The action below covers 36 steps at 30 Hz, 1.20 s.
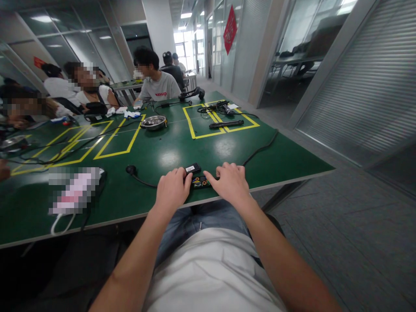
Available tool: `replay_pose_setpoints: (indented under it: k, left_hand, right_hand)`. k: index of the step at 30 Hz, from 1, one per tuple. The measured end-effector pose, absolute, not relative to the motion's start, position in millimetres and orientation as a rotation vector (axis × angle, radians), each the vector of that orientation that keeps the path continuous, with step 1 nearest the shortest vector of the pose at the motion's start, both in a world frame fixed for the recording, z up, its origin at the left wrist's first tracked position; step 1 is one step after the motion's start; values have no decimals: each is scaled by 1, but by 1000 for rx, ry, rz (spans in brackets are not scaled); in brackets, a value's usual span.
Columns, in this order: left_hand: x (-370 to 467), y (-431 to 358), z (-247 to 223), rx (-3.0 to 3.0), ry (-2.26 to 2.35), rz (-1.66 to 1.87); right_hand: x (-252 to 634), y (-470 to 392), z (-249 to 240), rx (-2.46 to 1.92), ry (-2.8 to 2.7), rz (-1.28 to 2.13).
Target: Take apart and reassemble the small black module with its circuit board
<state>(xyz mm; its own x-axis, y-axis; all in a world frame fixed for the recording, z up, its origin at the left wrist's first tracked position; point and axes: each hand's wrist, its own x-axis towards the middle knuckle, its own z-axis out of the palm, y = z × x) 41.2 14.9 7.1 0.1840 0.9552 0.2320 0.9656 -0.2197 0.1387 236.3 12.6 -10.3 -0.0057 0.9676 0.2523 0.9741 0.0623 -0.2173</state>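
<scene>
On the green table near its front edge lies an open black device (200, 182) with coloured parts showing inside. My left hand (173, 187) is at its left end, fingers curled, the thumb by the device; what it grips, if anything, is hidden. My right hand (230, 182) is at the right end with its thumb and index finger apart, touching or close to the device. Just beyond it, by my left fingertips, sits a black cover with a white label (193, 168). A black cable with a plug (131, 170) runs in from the left, and another cable (261, 147) leads off to the right.
Yellow tape (194, 130) marks areas on the green table (292, 162). Farther back are a metal bowl (154, 122), a black bar (226, 124) and coiled cables (211, 108). A blurred pink object (76, 190) lies left. Several people sit beyond the table.
</scene>
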Motion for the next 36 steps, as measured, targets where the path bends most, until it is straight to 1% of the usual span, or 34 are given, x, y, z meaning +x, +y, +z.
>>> replay_pose_setpoints:
  k: [2, 5, 11, 21, 26, 29, 34, 36]
  left_hand:
    - [44, 11, 9, -2382, -1949, -275]
    - [46, 12, 10, -2372, -1970, -187]
    - [44, 15, 12, -2336, -2063, -288]
    - [45, 20, 17, -2346, -2159, -203]
    - [43, 23, 20, -2410, -2120, -203]
    - [40, 23, 15, -2423, -2033, -326]
    - [29, 41, 6, -2467, -1805, -850]
    - [25, 53, 5, -2606, -1739, -913]
  right_hand:
    - [237, 13, -11, -1947, -2008, -22]
    - [238, 15, -12, -1946, -1986, -17]
    - [239, 14, -15, -1898, -1948, -47]
    - [238, 15, -14, -1936, -1925, -34]
    - [238, 16, -14, -1949, -1918, -4]
    - [238, 15, -13, -1951, -1902, 6]
    - [239, 13, -11, -1916, -1912, 9]
    - [240, 12, -10, -1917, -1918, 14]
